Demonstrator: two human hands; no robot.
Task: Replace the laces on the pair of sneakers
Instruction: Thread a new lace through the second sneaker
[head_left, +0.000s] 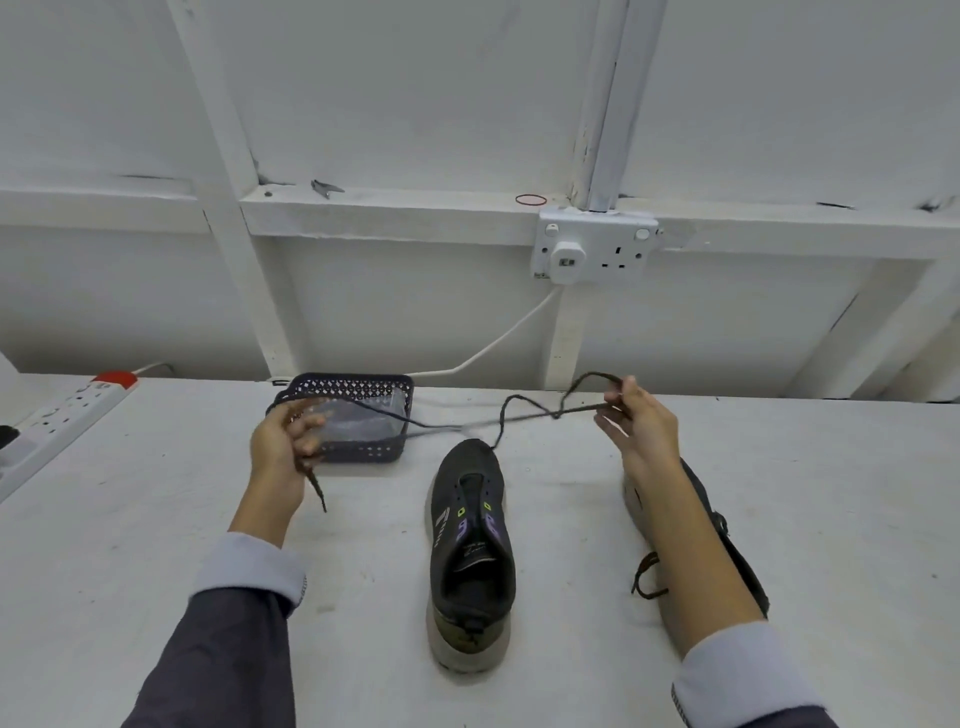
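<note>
Left hand (283, 436) is gripping one end of the dark lace (576, 411), fingers curled round it and the tip dangling below the palm. Right hand (636, 426) is pinching the other end. Lace is hanging in the air between them, above the toe of the unlaced sneaker (470, 545) standing on the table (571, 597). Second sneaker (748, 577) is lying under the right forearm.

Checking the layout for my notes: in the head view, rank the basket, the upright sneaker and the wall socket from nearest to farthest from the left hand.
From the left hand:
1. Basket, right beside the fingers, just behind.
2. Upright sneaker, to its right, in the middle.
3. Wall socket, up on the far wall, to the right.
</note>
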